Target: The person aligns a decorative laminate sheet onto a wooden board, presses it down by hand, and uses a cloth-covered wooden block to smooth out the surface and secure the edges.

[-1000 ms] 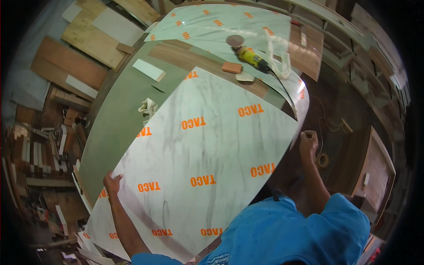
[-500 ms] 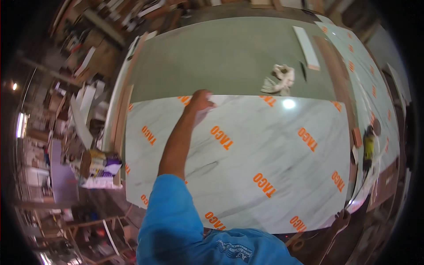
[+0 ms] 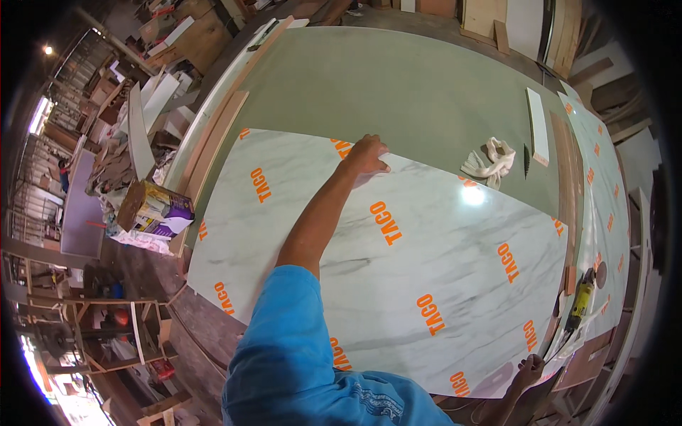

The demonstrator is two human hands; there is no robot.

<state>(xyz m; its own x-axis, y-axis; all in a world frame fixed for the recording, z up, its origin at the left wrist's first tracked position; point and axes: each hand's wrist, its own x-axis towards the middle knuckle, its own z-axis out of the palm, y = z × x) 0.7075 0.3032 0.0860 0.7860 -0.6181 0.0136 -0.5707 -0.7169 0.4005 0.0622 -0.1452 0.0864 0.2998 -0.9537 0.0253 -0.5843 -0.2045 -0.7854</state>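
A large white panel with grey marble veins and orange printing [image 3: 426,263] lies across the near part of a grey-green board [image 3: 405,85]. My left hand [image 3: 368,155] is at the panel's far edge, left of its middle, its fingers bent over the edge. Near the panel's right front corner, my right hand [image 3: 530,370] is closed at the edge; its fingers are partly hidden. Beyond the far edge lies a crumpled whitish glove or cloth [image 3: 490,162]. A slim dark tool [image 3: 526,162] rests between it and a white strip [image 3: 538,128].
At right, a yellow-green power tool [image 3: 584,298] lies beside another orange-printed sheet [image 3: 607,206]. Wooden strips [image 3: 220,135] run along the left side, near an open carton [image 3: 153,206]. Offcuts [image 3: 138,131] are piled farther left, above a wooden frame [image 3: 106,326].
My view has turned, so board and panel appear tilted, with their right side lower. Both hands keep their places at the panel's edges.
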